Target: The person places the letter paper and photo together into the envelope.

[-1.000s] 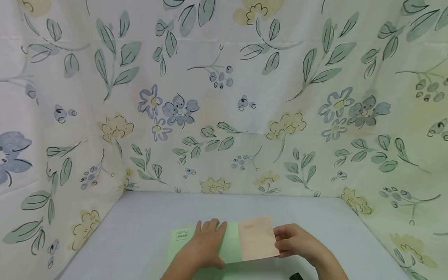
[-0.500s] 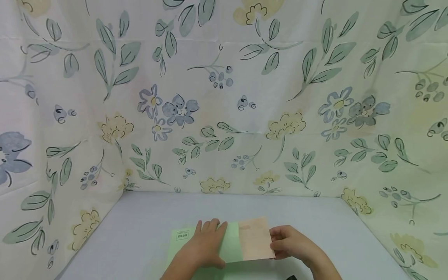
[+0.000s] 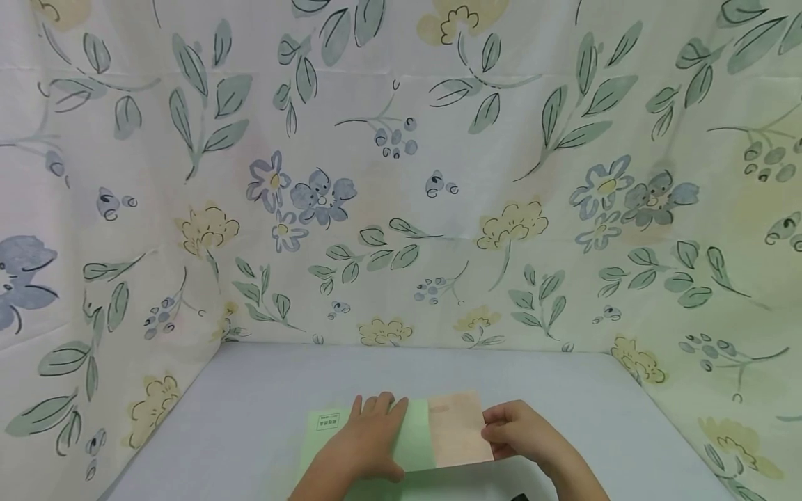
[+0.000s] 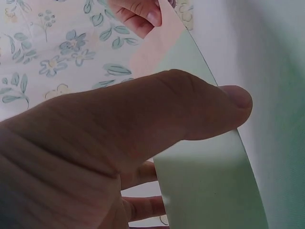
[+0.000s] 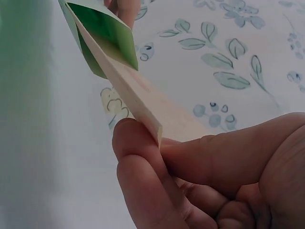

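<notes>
A light green envelope (image 3: 413, 435), printed with a small boxed label at its upper left, is held above the grey-white surface. My left hand (image 3: 366, 445) grips it across the middle, thumb at the near edge and fingers spread toward the far edge. From the envelope's open right end sticks out a peach paper (image 3: 460, 428). My right hand (image 3: 523, 435) pinches the outer edge of this paper between thumb and fingers. The right wrist view shows the gaping green mouth (image 5: 102, 28) with the peach paper (image 5: 128, 90) partly inside; its inner end is hidden.
A pale table (image 3: 250, 390) lies under the hands. Floral cloth (image 3: 401, 209) hangs behind it and along both sides. Part of a black object (image 3: 519, 497) shows at the bottom edge, below my right wrist. Green colour tints the table beneath the envelope.
My right hand has moved slightly left with the peach paper, so a little less of it sticks out of the envelope. My left hand has stayed almost still.
</notes>
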`<state>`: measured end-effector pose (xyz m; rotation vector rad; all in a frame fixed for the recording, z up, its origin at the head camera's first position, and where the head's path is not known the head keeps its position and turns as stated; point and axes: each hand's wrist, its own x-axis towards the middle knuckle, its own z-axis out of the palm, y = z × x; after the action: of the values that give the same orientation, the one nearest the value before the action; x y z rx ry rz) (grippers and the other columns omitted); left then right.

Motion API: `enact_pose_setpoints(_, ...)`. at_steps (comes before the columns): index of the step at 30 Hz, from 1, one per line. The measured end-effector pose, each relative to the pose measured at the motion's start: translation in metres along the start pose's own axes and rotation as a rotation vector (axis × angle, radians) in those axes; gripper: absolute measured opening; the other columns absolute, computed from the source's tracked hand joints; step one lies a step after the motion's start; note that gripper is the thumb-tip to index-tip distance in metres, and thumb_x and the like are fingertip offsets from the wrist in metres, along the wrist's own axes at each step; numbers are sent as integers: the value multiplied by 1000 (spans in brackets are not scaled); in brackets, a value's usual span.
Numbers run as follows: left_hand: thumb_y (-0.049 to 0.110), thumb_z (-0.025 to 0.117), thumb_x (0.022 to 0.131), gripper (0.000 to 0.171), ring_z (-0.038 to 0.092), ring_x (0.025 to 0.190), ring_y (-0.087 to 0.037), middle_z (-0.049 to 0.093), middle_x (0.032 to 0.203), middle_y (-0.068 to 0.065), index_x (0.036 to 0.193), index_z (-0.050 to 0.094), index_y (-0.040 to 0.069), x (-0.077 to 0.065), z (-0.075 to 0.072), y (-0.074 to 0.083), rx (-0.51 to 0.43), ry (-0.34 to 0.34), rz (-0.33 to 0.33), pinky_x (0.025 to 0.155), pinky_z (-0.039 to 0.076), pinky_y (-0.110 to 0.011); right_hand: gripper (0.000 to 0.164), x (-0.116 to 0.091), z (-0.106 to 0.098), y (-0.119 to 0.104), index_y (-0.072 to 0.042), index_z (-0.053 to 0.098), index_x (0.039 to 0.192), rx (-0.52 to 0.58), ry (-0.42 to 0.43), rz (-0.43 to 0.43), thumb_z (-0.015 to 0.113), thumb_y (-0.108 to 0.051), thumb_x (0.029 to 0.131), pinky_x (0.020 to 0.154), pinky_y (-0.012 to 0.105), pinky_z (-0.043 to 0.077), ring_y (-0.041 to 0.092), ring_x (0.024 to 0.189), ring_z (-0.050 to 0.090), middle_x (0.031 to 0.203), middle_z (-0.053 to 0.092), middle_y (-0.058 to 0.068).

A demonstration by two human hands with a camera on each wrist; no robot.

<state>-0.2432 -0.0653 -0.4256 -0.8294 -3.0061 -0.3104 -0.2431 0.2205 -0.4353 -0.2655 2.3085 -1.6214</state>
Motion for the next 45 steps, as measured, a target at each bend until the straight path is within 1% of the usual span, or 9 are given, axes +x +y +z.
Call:
enact_pose_setpoints(6, 43, 86, 53, 102, 42, 118, -29, 45, 127, -8, 139, 43, 9, 1, -1, 1, -2, -8, -2, 105, 25, -60, 24, 1, 1, -1, 8, 65, 102, 31, -12, -28, 61, -7, 83, 63, 36, 56, 19, 67, 62, 79, 66, 8)
enact_pose_setpoints(13, 43, 86, 53, 101, 42, 117, -28, 45, 127, -8, 138, 43, 10, 1, -1, 1, -8, -7, -1, 105, 25, -60, 28, 2, 7, -1, 10, 63, 104, 45, 6, 1, 62, -9, 83, 65, 36, 56, 21, 69, 62, 81, 66, 9)
enact_pose_setpoints(16, 42, 86, 53, 101, 42, 117, -28, 45, 126, -7, 138, 43, 10, 1, 0, 1, -12, 0, 5, 105, 25, -60, 25, 4, 11, 0, 8, 63, 101, 55, -5, -3, 63, -8, 83, 64, 36, 56, 19, 66, 60, 78, 65, 8)
enact_pose_setpoints(20, 42, 86, 53, 101, 42, 116, -28, 45, 125, -6, 138, 43, 11, 1, 1, 1, -23, -1, 13, 106, 24, -60, 20, 7, 17, 0, 7, 65, 98, 74, -26, -20, 62, -6, 83, 62, 35, 56, 18, 65, 61, 76, 65, 8)
enact_pose_setpoints(25, 44, 87, 53, 100, 42, 116, -27, 45, 126, -5, 138, 43, 12, 1, 0, 3, -21, -14, 7, 106, 25, -59, 21, 10, 25, 0, 7, 65, 100, 85, -37, -28, 61, -6, 84, 62, 35, 56, 19, 66, 63, 78, 66, 8)
enact_pose_setpoints(32, 45, 87, 53, 102, 42, 117, -28, 46, 126, -6, 138, 43, 11, 1, -3, 5, -9, -23, -4, 107, 24, -58, 22, 11, 32, -2, 7, 64, 102, 87, -36, -9, 59, -6, 85, 64, 36, 57, 22, 69, 65, 82, 67, 10)
enact_pose_setpoints(40, 43, 86, 53, 101, 42, 117, -27, 44, 127, -5, 139, 43, 11, 0, -3, 2, 17, -15, 5, 107, 25, -57, 21, 11, 35, -5, 4, 66, 101, 96, -48, -15, 60, -8, 85, 65, 35, 57, 22, 70, 66, 82, 68, 11)
enact_pose_setpoints(45, 43, 86, 54, 101, 41, 118, -27, 44, 129, -6, 139, 42, 11, 1, -1, 1, 7, -6, 20, 107, 25, -57, 21, 10, 32, -5, 4, 68, 99, 79, -19, -18, 61, -8, 83, 64, 35, 57, 21, 68, 65, 80, 68, 10)
